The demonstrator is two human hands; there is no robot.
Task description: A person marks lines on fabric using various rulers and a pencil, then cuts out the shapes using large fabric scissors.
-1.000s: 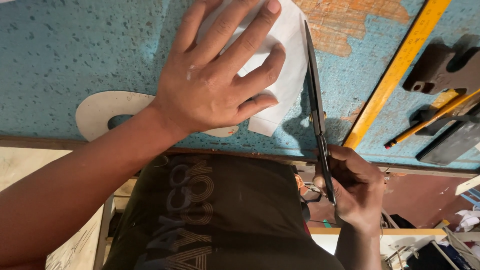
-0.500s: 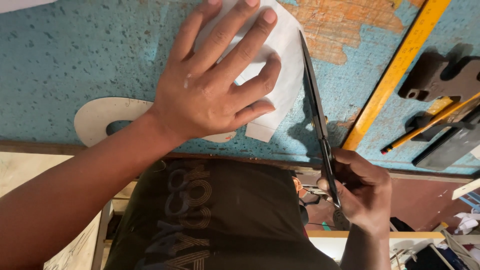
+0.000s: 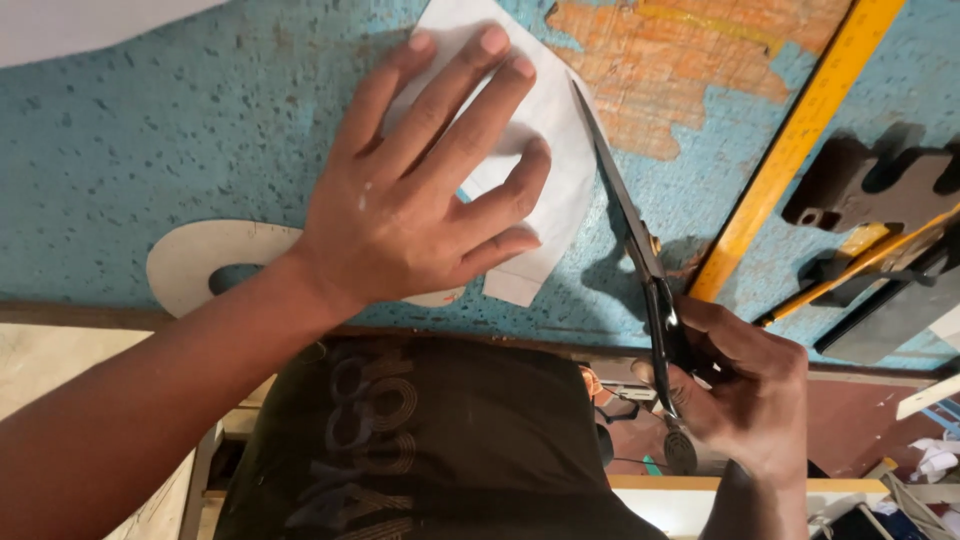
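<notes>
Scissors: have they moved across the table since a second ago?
Yes, slightly. The scissors have tilted: their handle end, in the right hand, swung toward the yellow ruler, while the tip stays by the white paper edge.

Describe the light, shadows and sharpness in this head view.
Head view: warm, fairly even light; the scissors cast a soft shadow to their right on the blue table; the left hand on the paper is sharp; the right hand is darker; wide-lens bending at the edges.
</notes>
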